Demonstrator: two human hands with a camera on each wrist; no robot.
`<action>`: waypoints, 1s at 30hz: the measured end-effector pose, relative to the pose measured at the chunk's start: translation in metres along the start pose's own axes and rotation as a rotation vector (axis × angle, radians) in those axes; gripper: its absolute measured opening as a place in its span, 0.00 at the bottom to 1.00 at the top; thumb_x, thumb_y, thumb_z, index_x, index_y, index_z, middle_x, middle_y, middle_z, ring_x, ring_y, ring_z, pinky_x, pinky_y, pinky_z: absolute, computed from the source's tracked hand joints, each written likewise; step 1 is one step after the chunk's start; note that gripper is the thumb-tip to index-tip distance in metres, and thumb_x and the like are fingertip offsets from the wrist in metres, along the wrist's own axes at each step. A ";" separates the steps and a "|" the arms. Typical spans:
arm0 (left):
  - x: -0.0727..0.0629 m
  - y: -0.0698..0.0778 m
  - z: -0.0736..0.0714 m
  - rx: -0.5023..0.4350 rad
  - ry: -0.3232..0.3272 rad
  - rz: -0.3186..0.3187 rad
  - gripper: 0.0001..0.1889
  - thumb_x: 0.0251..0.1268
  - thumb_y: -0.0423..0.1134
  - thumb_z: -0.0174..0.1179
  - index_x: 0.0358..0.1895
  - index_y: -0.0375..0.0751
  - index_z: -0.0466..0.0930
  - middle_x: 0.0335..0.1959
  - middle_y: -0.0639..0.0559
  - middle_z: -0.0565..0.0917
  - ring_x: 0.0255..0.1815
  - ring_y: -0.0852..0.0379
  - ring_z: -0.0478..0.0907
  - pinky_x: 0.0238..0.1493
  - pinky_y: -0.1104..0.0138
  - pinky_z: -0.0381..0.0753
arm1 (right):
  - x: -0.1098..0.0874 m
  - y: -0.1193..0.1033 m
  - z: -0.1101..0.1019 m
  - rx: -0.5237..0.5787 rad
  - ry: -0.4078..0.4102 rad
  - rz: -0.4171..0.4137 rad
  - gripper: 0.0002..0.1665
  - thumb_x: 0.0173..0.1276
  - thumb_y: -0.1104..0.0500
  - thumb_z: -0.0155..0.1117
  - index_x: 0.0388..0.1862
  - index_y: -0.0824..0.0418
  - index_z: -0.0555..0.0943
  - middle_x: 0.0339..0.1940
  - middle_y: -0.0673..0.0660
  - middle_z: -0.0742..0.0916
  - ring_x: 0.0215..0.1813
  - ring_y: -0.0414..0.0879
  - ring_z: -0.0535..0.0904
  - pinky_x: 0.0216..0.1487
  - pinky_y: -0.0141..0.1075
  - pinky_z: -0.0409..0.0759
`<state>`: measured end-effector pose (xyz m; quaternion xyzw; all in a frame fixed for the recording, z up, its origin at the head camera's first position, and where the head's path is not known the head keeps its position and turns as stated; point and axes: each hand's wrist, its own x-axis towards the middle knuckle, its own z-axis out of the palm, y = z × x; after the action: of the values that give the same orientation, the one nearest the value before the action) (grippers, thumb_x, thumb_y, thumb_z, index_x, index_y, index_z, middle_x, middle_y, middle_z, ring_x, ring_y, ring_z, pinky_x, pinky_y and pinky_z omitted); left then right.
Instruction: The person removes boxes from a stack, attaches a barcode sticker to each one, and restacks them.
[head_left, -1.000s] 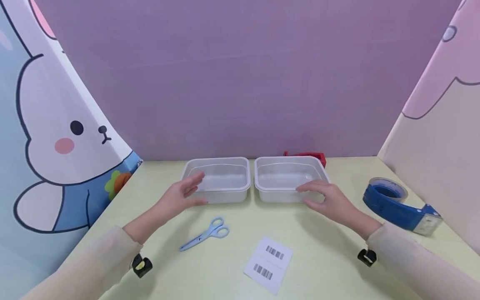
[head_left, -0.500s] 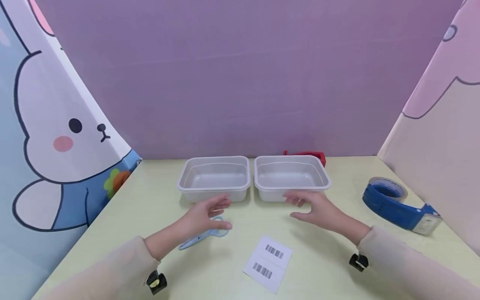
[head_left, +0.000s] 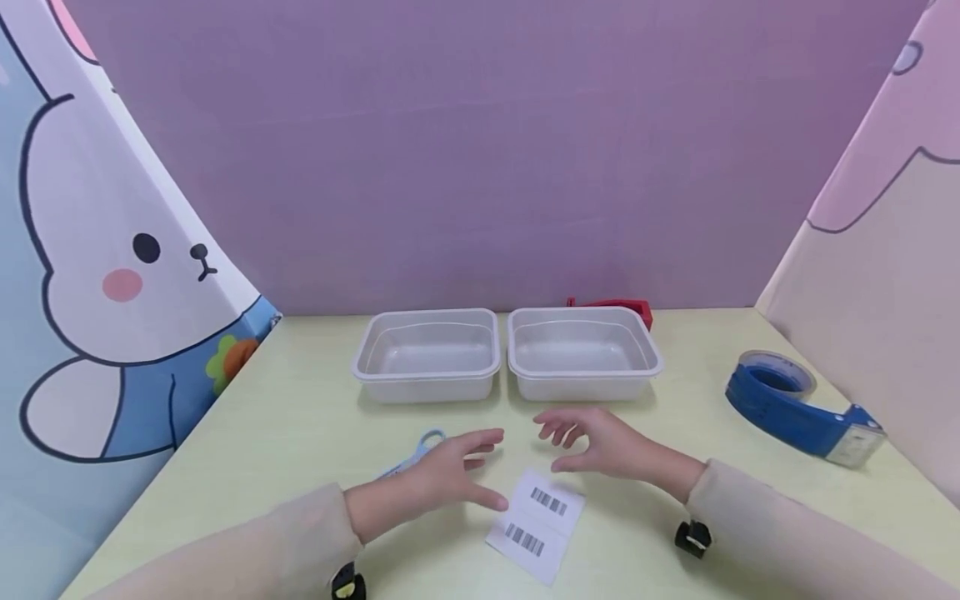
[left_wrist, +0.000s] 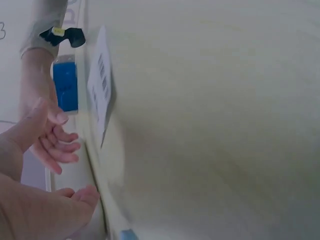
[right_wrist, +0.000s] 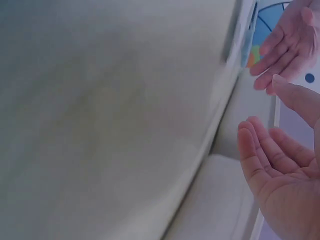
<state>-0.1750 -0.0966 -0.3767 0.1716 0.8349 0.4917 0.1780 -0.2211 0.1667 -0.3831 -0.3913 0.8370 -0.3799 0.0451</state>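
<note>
My left hand [head_left: 453,475] hovers over the table with fingers extended and the thumb apart, holding nothing. Its thumb tip overlaps the left edge of a white paper with two barcodes [head_left: 538,525] in the head view. Behind this hand lie light blue scissors [head_left: 429,440], mostly hidden by it. My right hand [head_left: 600,446] is above the table just beyond the paper's far edge, its fingers loosely bent and nothing between them. Both palms face each other, as the right wrist view also shows, with the left hand [right_wrist: 290,45] opposite the right fingers [right_wrist: 270,150].
Two white plastic containers, a left one [head_left: 427,387] and a right one [head_left: 585,386], stand side by side at the back. A red object [head_left: 637,308] shows behind the right one. A blue tape dispenser [head_left: 795,417] with clear tape lies at the right.
Both hands have come away from the containers, toward the person and inward, closer to each other and to the paper. The left hand now covers most of the scissors.
</note>
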 end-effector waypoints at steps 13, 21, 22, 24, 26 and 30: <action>0.006 -0.009 0.024 0.400 0.077 0.043 0.50 0.29 0.44 0.83 0.65 0.35 0.70 0.58 0.42 0.73 0.58 0.45 0.70 0.62 0.50 0.75 | 0.010 -0.010 0.016 0.075 -0.144 0.130 0.39 0.50 0.61 0.78 0.61 0.69 0.75 0.48 0.59 0.85 0.47 0.51 0.80 0.51 0.38 0.84; 0.010 -0.007 0.024 0.458 0.113 0.050 0.39 0.30 0.38 0.81 0.55 0.37 0.77 0.49 0.46 0.74 0.49 0.50 0.72 0.56 0.57 0.78 | 0.015 -0.015 0.021 0.014 -0.180 0.183 0.35 0.49 0.61 0.79 0.58 0.65 0.77 0.43 0.52 0.84 0.43 0.45 0.79 0.46 0.32 0.83; 0.010 -0.006 0.023 0.454 0.115 0.051 0.37 0.31 0.37 0.81 0.53 0.37 0.78 0.48 0.46 0.74 0.48 0.51 0.72 0.55 0.58 0.78 | 0.015 -0.015 0.022 0.017 -0.183 0.185 0.34 0.50 0.62 0.78 0.57 0.66 0.78 0.41 0.52 0.84 0.42 0.44 0.79 0.45 0.31 0.83; 0.010 -0.006 0.022 0.444 0.116 0.052 0.34 0.31 0.35 0.80 0.51 0.39 0.79 0.46 0.47 0.74 0.45 0.53 0.72 0.51 0.60 0.78 | 0.016 -0.014 0.024 0.019 -0.183 0.187 0.31 0.52 0.64 0.77 0.56 0.67 0.79 0.39 0.52 0.83 0.39 0.42 0.78 0.42 0.29 0.82; 0.010 -0.006 0.021 0.435 0.112 0.055 0.32 0.32 0.34 0.80 0.50 0.40 0.79 0.45 0.48 0.74 0.43 0.54 0.71 0.49 0.63 0.77 | 0.017 -0.014 0.025 0.007 -0.176 0.180 0.28 0.52 0.66 0.75 0.54 0.68 0.79 0.36 0.53 0.82 0.36 0.40 0.77 0.38 0.27 0.81; 0.011 -0.007 0.018 0.424 0.108 0.075 0.30 0.34 0.33 0.79 0.49 0.39 0.79 0.41 0.50 0.75 0.41 0.56 0.71 0.45 0.66 0.76 | 0.020 -0.016 0.027 -0.063 -0.160 0.177 0.27 0.51 0.66 0.76 0.52 0.67 0.81 0.35 0.53 0.80 0.34 0.40 0.75 0.34 0.25 0.77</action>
<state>-0.1770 -0.0809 -0.3928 0.2094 0.9209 0.3201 0.0747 -0.2147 0.1304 -0.3867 -0.3461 0.8735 -0.3155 0.1330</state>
